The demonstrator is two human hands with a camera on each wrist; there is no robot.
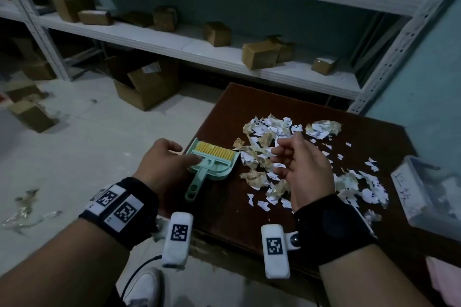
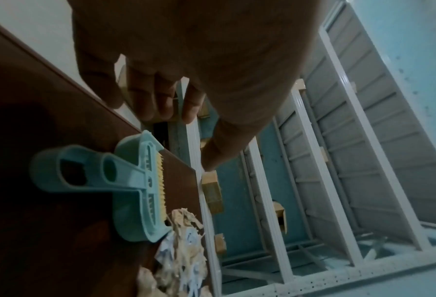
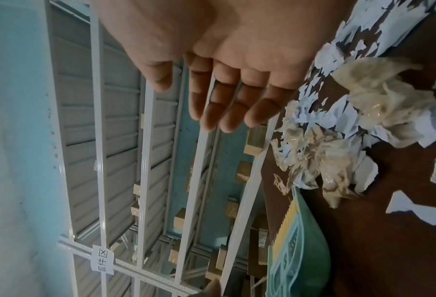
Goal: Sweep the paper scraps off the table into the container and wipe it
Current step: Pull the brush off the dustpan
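Scraps (image 1: 272,157) clog table (image 1: 224,212) middle; dustpan set (image 1: 212,162) blocks left edge, clear container (image 1: 429,197) right. Bare strip open along near edge.

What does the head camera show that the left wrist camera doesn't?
Only the head view shows the right hand raised over the paper scraps, the clear container at the table's right edge, both wristbands and the floor. Only the left wrist view shows the underside of the left hand, fingers extended and holding nothing. Both show the green dustpan and brush on the brown table, some scraps beside it, and the shelves with boxes.
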